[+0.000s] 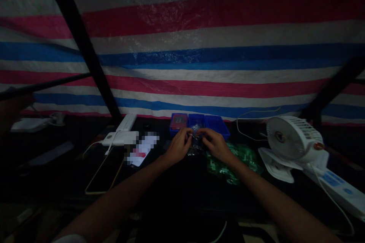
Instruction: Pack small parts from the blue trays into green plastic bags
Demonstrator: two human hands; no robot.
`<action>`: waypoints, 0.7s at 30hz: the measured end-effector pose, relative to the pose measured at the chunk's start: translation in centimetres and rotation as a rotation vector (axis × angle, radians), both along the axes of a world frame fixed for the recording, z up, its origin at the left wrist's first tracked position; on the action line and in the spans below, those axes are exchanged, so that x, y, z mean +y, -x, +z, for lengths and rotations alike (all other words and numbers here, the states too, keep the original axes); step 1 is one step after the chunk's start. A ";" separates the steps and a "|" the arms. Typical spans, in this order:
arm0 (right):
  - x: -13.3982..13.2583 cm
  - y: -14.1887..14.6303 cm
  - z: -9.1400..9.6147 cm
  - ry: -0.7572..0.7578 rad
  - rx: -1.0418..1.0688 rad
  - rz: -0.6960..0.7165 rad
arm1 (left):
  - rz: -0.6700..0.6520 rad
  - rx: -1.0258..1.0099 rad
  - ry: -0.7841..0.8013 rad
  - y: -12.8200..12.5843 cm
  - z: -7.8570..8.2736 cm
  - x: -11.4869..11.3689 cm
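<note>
Both of my hands meet over the middle of the dark table, in front of the blue bins. My left hand (179,146) is closed, its thumb and fingers pinching the left side of a small clear plastic bag (195,136). On the other side, my right hand (218,145) grips the same bag with bent fingers. The bag is crinkled and shiny; whatever it contains is too dark to make out. Beneath my right wrist spreads a pile of shiny green packets (238,163). The left blue bin (172,130) holds something reddish, and the right blue bin (221,128) stands behind my right hand.
At right are a white clip fan (288,140) and a white power strip (339,188). To the left lie a dark-screened phone (104,172), a lit phone (144,150) and a white power bank (121,138) with cables. Behind hangs a striped plastic sheet (199,57) with dark frame posts.
</note>
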State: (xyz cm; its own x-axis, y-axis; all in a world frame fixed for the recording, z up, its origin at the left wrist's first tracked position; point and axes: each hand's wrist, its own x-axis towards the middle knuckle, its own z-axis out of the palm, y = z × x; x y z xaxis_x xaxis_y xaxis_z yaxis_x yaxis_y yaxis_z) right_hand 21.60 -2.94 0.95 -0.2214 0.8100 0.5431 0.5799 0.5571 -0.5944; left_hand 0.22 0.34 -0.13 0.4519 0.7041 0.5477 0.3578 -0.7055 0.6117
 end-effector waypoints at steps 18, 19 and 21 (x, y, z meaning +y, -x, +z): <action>-0.3 0.4 0.7 -0.081 0.067 -0.023 | 0.019 0.001 -0.015 -0.1 0.3 -0.2; -0.4 0.4 0.8 -0.090 0.054 0.009 | 0.026 0.004 -0.016 -0.1 0.2 -0.2; -0.4 0.4 0.8 -0.106 0.039 0.043 | 0.066 0.000 -0.002 -0.1 0.2 -0.1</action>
